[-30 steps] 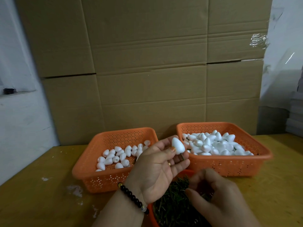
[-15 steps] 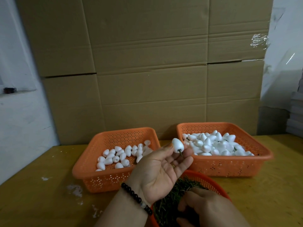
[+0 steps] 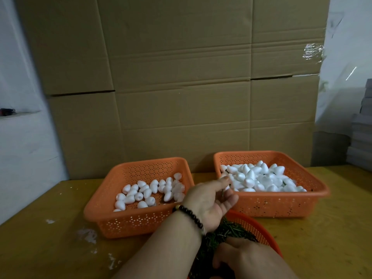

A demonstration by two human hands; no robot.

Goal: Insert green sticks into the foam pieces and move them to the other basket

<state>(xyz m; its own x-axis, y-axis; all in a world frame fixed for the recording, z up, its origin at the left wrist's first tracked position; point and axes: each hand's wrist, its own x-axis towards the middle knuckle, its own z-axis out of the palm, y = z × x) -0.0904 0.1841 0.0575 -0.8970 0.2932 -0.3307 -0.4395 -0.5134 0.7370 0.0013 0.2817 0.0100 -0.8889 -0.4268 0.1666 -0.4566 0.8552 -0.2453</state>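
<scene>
Green stick [image 3: 222, 193] upright in left hand [image 3: 211, 200]

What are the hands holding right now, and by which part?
The left hand pinches a foam piece by its green stick at the right basket. The right hand is in the green sticks; its hold cannot be told.

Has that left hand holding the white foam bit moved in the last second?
Yes. The left hand has reached forward and right, to the near-left corner of the right basket.
</scene>
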